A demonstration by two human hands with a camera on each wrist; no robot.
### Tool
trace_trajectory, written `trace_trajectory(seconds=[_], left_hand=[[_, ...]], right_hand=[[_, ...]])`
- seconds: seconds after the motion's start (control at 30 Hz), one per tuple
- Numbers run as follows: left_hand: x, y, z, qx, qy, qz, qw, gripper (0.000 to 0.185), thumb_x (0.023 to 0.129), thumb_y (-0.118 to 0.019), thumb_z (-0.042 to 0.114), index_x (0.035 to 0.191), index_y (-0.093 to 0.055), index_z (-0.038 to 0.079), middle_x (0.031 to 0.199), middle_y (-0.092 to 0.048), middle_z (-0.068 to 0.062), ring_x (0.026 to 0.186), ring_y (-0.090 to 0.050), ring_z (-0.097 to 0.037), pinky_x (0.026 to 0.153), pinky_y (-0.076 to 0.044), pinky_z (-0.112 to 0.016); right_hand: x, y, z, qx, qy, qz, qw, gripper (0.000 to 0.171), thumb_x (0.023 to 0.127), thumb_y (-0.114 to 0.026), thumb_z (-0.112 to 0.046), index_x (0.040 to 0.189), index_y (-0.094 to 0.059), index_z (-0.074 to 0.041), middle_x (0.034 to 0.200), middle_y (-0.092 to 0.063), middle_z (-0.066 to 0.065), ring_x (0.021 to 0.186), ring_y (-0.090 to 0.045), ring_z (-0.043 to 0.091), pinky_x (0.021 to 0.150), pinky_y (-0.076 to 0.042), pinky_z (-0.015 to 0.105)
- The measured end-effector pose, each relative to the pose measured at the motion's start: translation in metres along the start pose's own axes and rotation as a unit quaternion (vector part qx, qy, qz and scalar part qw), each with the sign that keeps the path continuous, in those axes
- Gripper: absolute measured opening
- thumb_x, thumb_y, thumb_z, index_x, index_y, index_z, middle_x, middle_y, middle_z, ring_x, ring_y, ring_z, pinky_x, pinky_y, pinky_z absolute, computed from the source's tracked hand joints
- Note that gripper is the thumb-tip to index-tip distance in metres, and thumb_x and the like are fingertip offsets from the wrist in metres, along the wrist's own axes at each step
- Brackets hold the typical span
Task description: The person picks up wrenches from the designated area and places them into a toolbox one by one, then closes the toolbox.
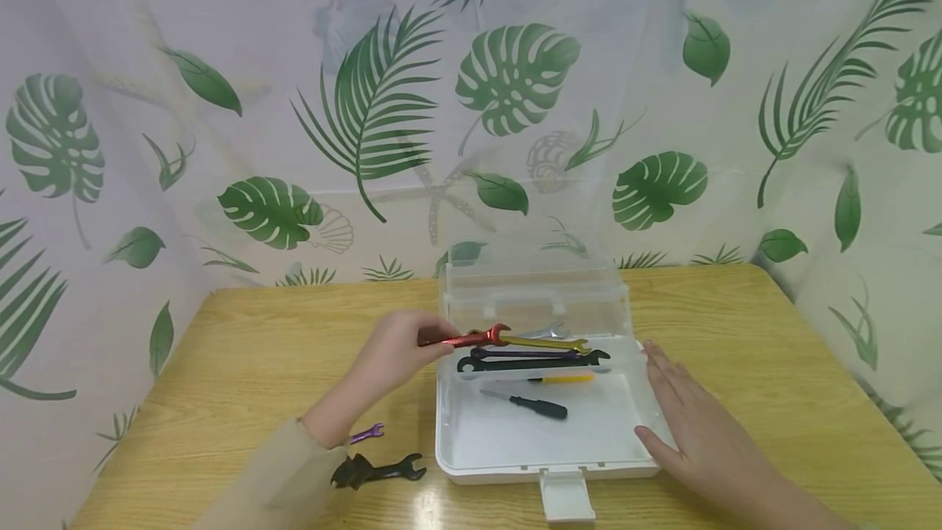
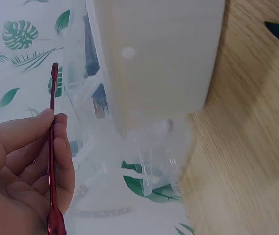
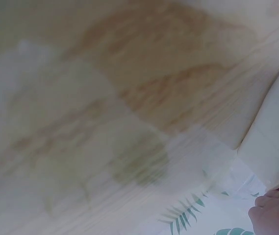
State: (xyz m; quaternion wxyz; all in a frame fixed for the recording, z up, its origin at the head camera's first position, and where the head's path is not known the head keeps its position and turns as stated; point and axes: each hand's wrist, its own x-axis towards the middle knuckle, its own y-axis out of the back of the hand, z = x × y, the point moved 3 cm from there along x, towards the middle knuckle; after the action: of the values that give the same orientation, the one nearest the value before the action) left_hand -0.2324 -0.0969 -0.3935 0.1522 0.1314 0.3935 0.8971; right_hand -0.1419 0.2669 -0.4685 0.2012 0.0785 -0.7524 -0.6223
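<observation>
My left hand [image 1: 401, 350] pinches a red wrench [image 1: 471, 339] above the left side of a white toolbox [image 1: 545, 460] with a clear lid. In the left wrist view the red wrench [image 2: 52, 161] lies between thumb and fingers. A clear tray in the box carries a gold wrench [image 1: 548, 343], a purple wrench [image 1: 526, 354], a black wrench [image 1: 530, 364] and a silver wrench [image 1: 550, 332]. Below, a black-handled screwdriver [image 1: 540, 406] and a yellow-handled tool [image 1: 570, 379] lie on the box floor. My right hand [image 1: 695, 424] touches the box's right side, fingers extended.
Left of the box, a small purple wrench [image 1: 370, 433] and a black wrench [image 1: 393, 469] lie on the wooden table [image 1: 257, 334], partly covered by the left sleeve. The box's front latch [image 1: 567, 497] hangs down. A leaf-patterned curtain [image 1: 368, 105] stands behind the table.
</observation>
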Motion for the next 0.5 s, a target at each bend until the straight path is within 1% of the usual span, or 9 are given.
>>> trace_trajectory(seconds=[0.13,0.3,0.5], left_hand=[[0.008,-0.006,0.007,-0.006,-0.018,-0.007,0.9998,0.009,0.093,-0.08,0.004,0.101,-0.082,0.007,0.097,-0.082,-0.006,0.084,-0.073,-0.013,0.076,-0.062,-0.028],[0.017,-0.013,0.015,-0.012,-0.036,-0.013,0.9992,0.009,0.094,-0.078,0.003,0.102,-0.082,0.007,0.1,-0.082,-0.007,0.088,-0.075,-0.016,0.079,-0.063,-0.028],[0.027,-0.02,0.024,-0.009,-0.048,-0.027,0.9984,0.012,0.095,-0.077,0.001,0.106,-0.082,0.005,0.103,-0.082,-0.01,0.091,-0.075,-0.018,0.082,-0.063,-0.029]], right_hand=[[0.0,0.0,0.0,-0.001,0.001,0.002,1.0,0.088,0.103,-0.065,-0.042,0.164,-0.025,0.008,0.176,-0.023,0.02,0.156,-0.037,0.041,0.119,0.017,0.005],[-0.001,0.0,0.0,-0.002,0.0,0.002,1.0,0.088,0.103,-0.064,-0.043,0.164,-0.025,0.008,0.176,-0.024,0.02,0.157,-0.036,0.04,0.12,0.017,0.006],[-0.002,-0.002,0.001,-0.01,0.012,0.019,1.0,0.087,0.103,-0.065,-0.041,0.163,-0.027,0.008,0.175,-0.025,0.021,0.16,-0.033,0.036,0.123,0.016,0.007]])
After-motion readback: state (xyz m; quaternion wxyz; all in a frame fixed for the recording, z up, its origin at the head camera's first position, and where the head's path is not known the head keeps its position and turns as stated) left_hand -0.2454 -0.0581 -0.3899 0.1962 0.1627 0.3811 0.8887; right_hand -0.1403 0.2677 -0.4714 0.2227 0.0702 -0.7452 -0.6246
